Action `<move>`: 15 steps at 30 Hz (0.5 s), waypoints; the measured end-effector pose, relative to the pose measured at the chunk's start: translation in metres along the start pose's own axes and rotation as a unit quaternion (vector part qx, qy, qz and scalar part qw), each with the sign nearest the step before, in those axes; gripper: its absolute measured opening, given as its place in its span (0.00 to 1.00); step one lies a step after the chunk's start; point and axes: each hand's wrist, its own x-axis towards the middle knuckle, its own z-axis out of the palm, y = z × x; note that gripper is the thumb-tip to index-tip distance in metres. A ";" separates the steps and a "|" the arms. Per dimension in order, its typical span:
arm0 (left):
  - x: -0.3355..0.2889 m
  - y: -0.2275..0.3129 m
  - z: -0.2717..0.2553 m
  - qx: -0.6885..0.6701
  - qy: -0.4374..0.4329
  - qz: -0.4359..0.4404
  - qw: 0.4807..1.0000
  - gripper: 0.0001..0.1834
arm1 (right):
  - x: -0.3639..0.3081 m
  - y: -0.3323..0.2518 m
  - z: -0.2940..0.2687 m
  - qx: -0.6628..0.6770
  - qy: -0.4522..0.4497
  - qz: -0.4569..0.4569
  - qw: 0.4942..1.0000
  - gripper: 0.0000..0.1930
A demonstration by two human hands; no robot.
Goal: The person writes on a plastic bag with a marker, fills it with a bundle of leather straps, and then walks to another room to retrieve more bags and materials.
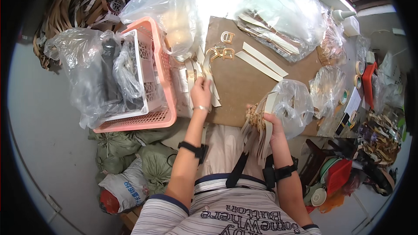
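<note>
From where I stand, taking the brown board [237, 98] on the desk [207, 4] as my mark, the pink basket [167, 91] sits off to its left, with a white crate [150, 76] inside it and clear plastic wrapping around dark contents.

Along the board's left edge lie loose pale straps [215, 98], flat, narrow and cream-coloured, set side by side but not quite parallel. The left hand [201, 95] is right over them, its fingers bunched together; I can't tell whether this grip pinches a strap or merely touches one. A light band circles that wrist.

Toward the board's far left part are gold buckles [224, 53], open metal frames, several heaped together and one lying a little apart. To the right of them, on the board, two pale strips [258, 66] lie slantwise beside each other, smooth and straight-edged.

At the board's near edge hangs the strap bundle [257, 124]: many cream and brownish lengths gathered in a thick sheaf, gold-coloured bits crowding its upper part, the lower ends drooping loosely. The right hand [273, 126] has its grip closed around this sheaf.

Just beside the bundle, over the board's near right part, is a crumpled clear bag [294, 106]. Tape rolls [355, 67] stand beyond the board's right side.
</note>
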 end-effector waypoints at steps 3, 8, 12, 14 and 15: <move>-0.057 0.014 0.001 -0.124 -0.181 0.036 0.975 0.09 | 0.011 0.000 0.015 0.057 -0.042 -0.033 0.997 0.36; -0.057 0.013 -0.009 -0.220 -0.339 -0.012 0.915 0.14 | 0.016 -0.005 0.004 0.032 -0.023 0.006 0.999 0.36; 0.017 -0.047 0.000 0.055 0.193 0.012 0.980 0.20 | 0.006 0.000 -0.013 0.009 0.003 0.024 1.000 0.35; 0.034 -0.069 0.000 0.124 0.276 0.013 0.953 0.20 | -0.003 0.006 -0.007 0.011 -0.002 0.008 1.000 0.34; 0.037 -0.070 -0.002 0.084 0.209 -0.039 0.974 0.18 | -0.007 0.005 -0.005 0.015 -0.003 -0.013 1.000 0.33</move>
